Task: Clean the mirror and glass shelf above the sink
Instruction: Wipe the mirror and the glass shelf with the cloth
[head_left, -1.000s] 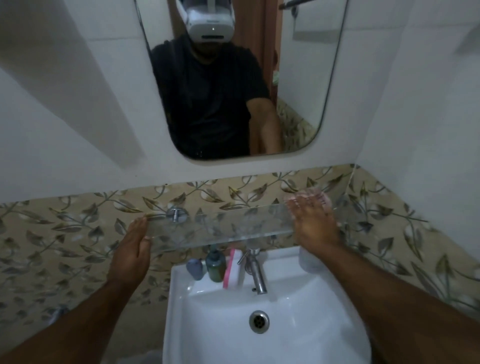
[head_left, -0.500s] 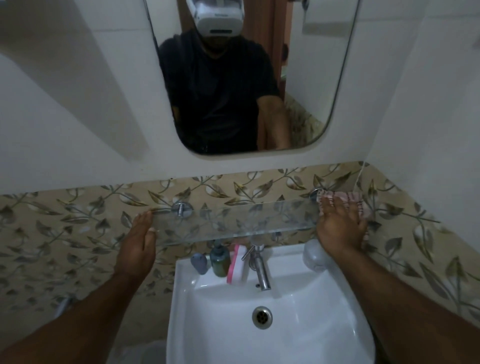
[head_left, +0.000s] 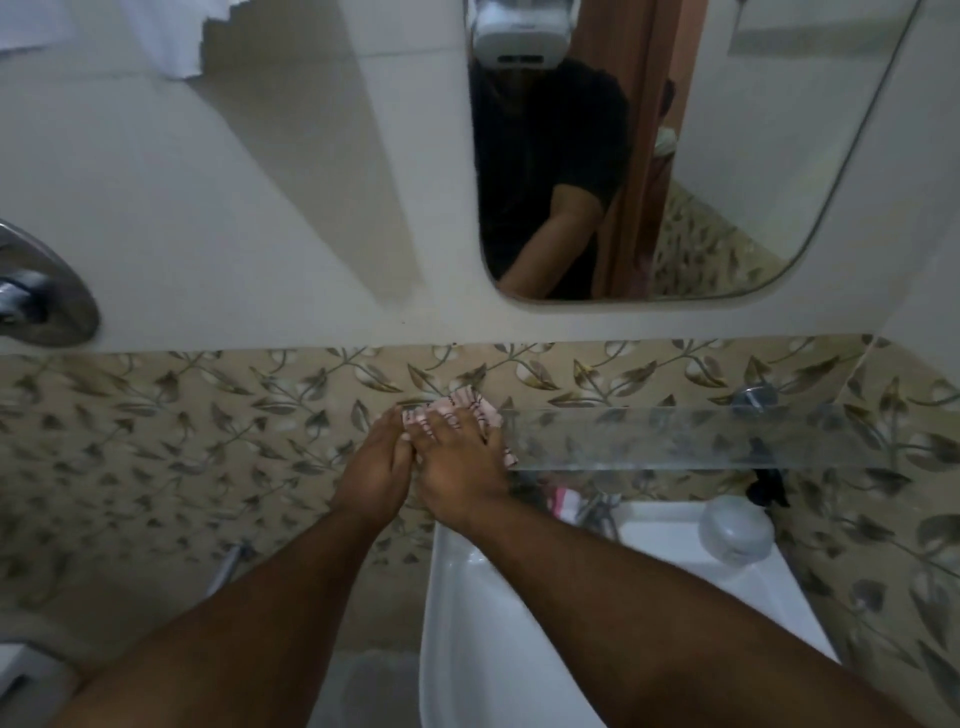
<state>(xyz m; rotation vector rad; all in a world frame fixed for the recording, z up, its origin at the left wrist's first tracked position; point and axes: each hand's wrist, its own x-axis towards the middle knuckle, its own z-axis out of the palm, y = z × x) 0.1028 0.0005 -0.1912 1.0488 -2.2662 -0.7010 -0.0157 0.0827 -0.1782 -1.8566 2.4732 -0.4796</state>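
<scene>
Since half a second ago, right hand (head_left: 460, 467) has swept the pink cloth (head_left: 475, 415) to the glass shelf's (head_left: 675, 439) left end, meeting left hand (head_left: 376, 467); both press it flat. Keep pressure even.

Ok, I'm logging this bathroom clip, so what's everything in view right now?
Mirror: one, rounded corners, on the white wall, reflecting the person.
Glass shelf: one, clear, on the leaf-patterned tile band above the sink.
Shelf mount: one visible, chrome, behind the shelf's right part.
Cloth: one, pink patterned, on the shelf's left end under the fingers.
Sink: one, white, below the shelf.
Tap: one, chrome, at the sink's back, blurred.
Round container: one, grey, at the sink's back right corner.
Wall fitting: one, chrome, far left.
Left hand: beside the right hand, at the shelf's left end.
Right hand: pressing the cloth on the shelf.
</scene>
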